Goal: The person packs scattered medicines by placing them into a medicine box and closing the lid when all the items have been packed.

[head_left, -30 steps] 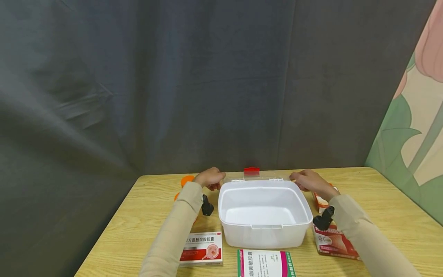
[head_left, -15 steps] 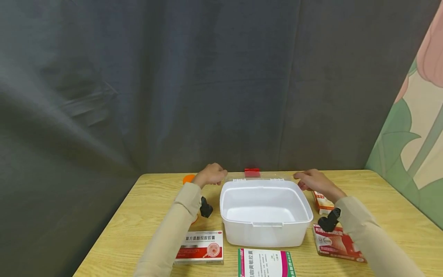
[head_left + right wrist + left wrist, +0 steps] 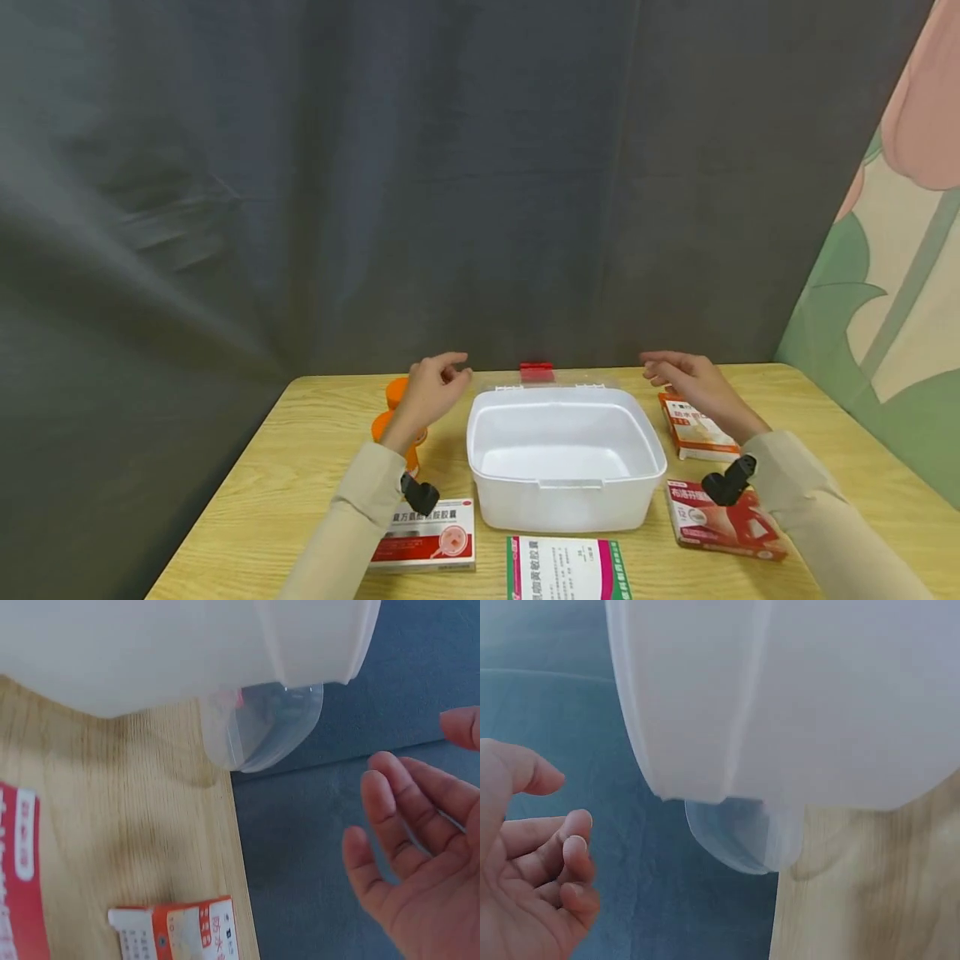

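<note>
A white plastic box (image 3: 562, 504) stands uncovered on the wooden table, its inside bare. The clear lid (image 3: 577, 379) with a red latch (image 3: 536, 372) lies folded back behind it. My left hand (image 3: 431, 390) hovers left of the lid, holding nothing, its fingers loosely bent and apart from the box in the left wrist view. To the right of the lid my right hand (image 3: 693, 387) is also in the air, fingers loosely bent around nothing. Both wrist views show the lid's clear edge (image 3: 262, 731) beyond the box wall.
Several medicine boxes lie around: a red-and-white one (image 3: 427, 537) front left, a green-and-white one (image 3: 566, 571) in front, a red one (image 3: 720, 521) and an orange-and-white one (image 3: 693, 429) to the right. Orange-capped bottles (image 3: 382, 423) stand left. A dark curtain (image 3: 480, 208) hangs behind.
Both hands have moved away from the lid's ends, the left one leftward and the right one rightward. The lid stays folded back behind the box.
</note>
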`<state>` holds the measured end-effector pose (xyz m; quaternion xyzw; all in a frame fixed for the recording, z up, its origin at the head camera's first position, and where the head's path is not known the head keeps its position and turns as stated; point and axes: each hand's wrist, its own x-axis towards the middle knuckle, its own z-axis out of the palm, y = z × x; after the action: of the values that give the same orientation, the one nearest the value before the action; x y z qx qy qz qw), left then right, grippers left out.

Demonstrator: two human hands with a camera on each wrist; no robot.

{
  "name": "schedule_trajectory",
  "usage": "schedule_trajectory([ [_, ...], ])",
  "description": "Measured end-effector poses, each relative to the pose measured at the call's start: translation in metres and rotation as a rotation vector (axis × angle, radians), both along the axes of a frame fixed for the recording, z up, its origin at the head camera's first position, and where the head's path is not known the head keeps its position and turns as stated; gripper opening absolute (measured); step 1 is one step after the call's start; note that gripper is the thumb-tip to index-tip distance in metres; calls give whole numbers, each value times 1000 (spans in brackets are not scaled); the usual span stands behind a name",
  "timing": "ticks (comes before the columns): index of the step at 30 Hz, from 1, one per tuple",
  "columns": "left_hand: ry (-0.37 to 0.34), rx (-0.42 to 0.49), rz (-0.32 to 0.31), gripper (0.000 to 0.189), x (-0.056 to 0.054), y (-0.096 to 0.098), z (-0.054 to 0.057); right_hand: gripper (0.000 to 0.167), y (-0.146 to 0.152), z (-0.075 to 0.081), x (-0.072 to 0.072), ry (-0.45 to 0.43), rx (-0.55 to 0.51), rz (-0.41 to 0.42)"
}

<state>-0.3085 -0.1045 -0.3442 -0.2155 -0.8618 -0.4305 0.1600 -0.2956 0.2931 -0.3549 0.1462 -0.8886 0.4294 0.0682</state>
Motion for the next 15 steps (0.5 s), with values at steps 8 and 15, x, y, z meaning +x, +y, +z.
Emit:
schedule_trajectory([
  [8,171,120,-50,35,23,-7,-11,50,15,-4,5,83,-30,-41],
  [15,-27,30,-90,68,47,-13,-17,53,34,-16,5,112,-49,-47],
])
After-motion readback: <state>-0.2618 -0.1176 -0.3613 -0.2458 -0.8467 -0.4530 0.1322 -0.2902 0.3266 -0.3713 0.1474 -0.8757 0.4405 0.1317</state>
